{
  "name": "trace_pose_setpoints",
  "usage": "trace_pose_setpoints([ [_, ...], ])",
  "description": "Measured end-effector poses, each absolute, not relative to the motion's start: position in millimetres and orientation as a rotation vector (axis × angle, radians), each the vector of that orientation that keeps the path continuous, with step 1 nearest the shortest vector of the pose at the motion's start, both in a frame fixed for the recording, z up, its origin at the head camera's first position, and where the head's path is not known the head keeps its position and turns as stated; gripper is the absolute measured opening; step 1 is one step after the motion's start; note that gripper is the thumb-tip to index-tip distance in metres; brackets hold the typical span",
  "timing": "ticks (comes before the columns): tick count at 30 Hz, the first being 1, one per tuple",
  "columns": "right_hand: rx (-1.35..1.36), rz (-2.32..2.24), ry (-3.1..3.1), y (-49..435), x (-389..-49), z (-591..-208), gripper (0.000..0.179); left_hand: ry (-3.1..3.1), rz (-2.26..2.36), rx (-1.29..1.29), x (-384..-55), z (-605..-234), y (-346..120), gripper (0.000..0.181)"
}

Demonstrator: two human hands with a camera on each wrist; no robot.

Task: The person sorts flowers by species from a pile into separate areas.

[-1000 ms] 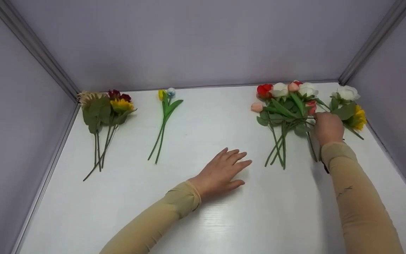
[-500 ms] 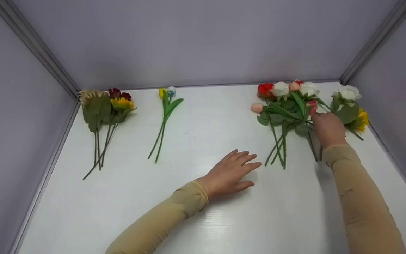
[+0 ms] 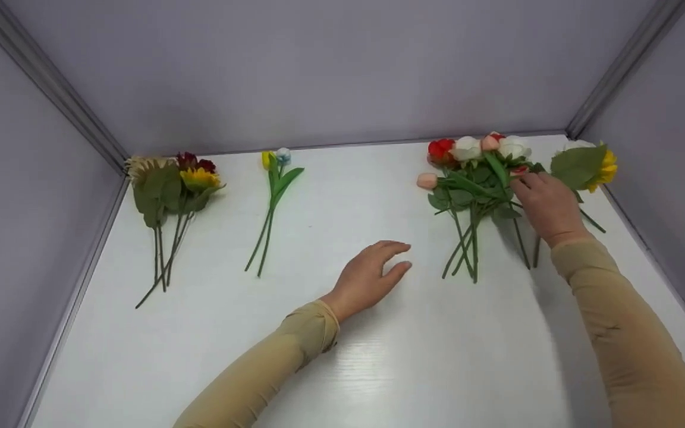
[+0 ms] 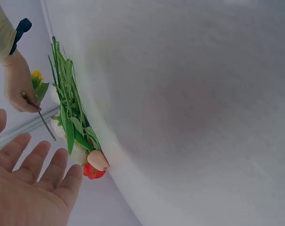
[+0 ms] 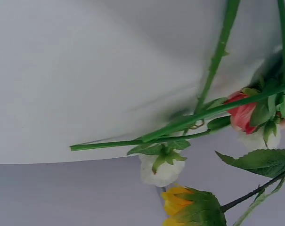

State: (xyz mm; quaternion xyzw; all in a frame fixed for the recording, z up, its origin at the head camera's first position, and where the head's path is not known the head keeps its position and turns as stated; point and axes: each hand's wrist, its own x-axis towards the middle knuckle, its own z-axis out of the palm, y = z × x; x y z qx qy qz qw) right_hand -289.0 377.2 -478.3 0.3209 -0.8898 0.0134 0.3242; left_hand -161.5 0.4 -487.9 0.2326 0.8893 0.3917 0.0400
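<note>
My right hand (image 3: 547, 205) grips the stem of a sunflower (image 3: 608, 166) at the right pile. The left wrist view shows its brown stem (image 4: 47, 125) poking out past the fingers, and the right wrist view shows its yellow head (image 5: 194, 209) raised off the table. Beneath and beside that hand lie a pink flower (image 5: 243, 113), a white rose (image 5: 163, 167), a red rose (image 3: 441, 152) and a peach tulip (image 3: 427, 181) with crossed green stems. Over the middle of the table hovers my left hand (image 3: 366, 276), holding nothing, its fingers loosely extended.
At the far left, a bunch (image 3: 161, 187) of sunflower, dark red and beige flowers lies on the white table (image 3: 200, 356). A yellow tulip (image 3: 267, 159) and a pale blue one (image 3: 283, 156) lie right of it. Grey panels (image 3: 342, 71) enclose the back and sides.
My right hand has lifted the sunflower off the table at the right; its head and leaf now cover part of the white rose. My left hand has turned, thumb and fingers apart.
</note>
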Motion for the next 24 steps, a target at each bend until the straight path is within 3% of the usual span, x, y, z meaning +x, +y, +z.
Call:
trace_pose_setpoints([
  [8, 1.125, 0.114, -2.075, 315, -277, -470, 0.031, 2.270, 1.741, 0.277, -170, -476, -5, 0.043],
  [16, 1.305, 0.082, -2.042, 264, -258, -472, 0.031, 1.989, 1.817, 0.208, -168, -480, -8, 0.026],
  [24, 1.291, 0.185, -1.994, 239, -252, -484, 0.022, 1.861, 1.822, 0.202, -163, -485, -12, 0.027],
])
